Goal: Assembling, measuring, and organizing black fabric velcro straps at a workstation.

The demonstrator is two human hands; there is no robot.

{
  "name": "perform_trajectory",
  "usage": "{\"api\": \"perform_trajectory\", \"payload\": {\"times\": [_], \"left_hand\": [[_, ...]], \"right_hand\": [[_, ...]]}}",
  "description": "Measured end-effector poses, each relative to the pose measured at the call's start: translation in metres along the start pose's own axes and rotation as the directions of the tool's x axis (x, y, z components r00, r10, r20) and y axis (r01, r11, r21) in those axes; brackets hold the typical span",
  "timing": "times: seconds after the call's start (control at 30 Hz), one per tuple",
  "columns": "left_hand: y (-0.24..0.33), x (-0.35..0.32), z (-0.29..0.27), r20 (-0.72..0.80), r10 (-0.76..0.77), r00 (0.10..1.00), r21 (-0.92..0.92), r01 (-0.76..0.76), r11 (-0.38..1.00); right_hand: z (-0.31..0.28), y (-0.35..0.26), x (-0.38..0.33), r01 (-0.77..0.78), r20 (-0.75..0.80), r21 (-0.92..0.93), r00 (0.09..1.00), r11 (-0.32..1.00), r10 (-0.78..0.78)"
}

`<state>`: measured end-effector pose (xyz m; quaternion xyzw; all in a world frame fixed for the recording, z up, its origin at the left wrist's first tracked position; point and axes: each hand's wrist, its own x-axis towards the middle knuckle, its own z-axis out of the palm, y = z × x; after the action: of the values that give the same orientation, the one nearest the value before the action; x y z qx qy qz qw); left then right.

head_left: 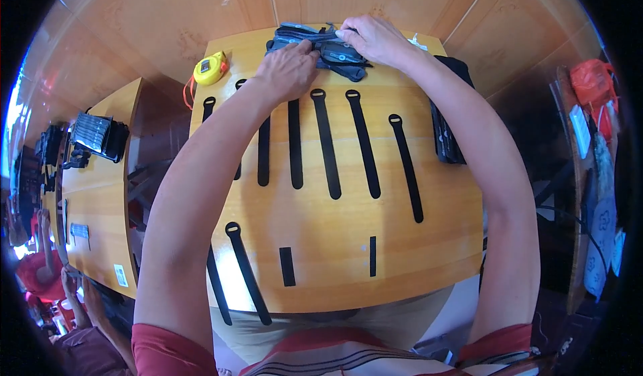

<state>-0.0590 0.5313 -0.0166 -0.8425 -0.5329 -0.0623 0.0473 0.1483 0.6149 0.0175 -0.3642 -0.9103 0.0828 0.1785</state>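
At the far edge of the table lies a bundle of dark grey-blue fabric pieces (338,53), folded and overlapping; their exact kind does not show. My left hand (289,71) rests on the bundle's left part, fingers curled down and closed on the fabric. With thumb and fingers pinched together, my right hand (376,39) grips the bundle's upper right edge. Several black straps with slotted round heads, like hook-and-loop cable ties (326,145), lie spread in a row nearer to me. My left forearm covers parts of the leftmost ones.
A yellow tape measure (210,68) with an orange cord sits at the far left. Under my right forearm is a black stack (447,124). Two short black strips (287,267) lie near the front edge. Another table (100,195) stands left, with people beside it.
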Motion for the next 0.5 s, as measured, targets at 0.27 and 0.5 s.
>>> {"api": "perform_trajectory", "payload": {"times": [0.27,0.5], "left_hand": [[0.001,0.003,0.005,-0.044,-0.031,0.999,-0.055,0.028,0.998],[-0.002,0.004,0.007,-0.020,-0.073,0.997,-0.110,0.071,0.991]], "right_hand": [[-0.018,0.026,0.032,-0.046,-0.113,-0.111,0.993,0.993,0.033],[-0.107,0.015,0.035,-0.030,-0.252,-0.108,0.968,0.994,0.002]]}}
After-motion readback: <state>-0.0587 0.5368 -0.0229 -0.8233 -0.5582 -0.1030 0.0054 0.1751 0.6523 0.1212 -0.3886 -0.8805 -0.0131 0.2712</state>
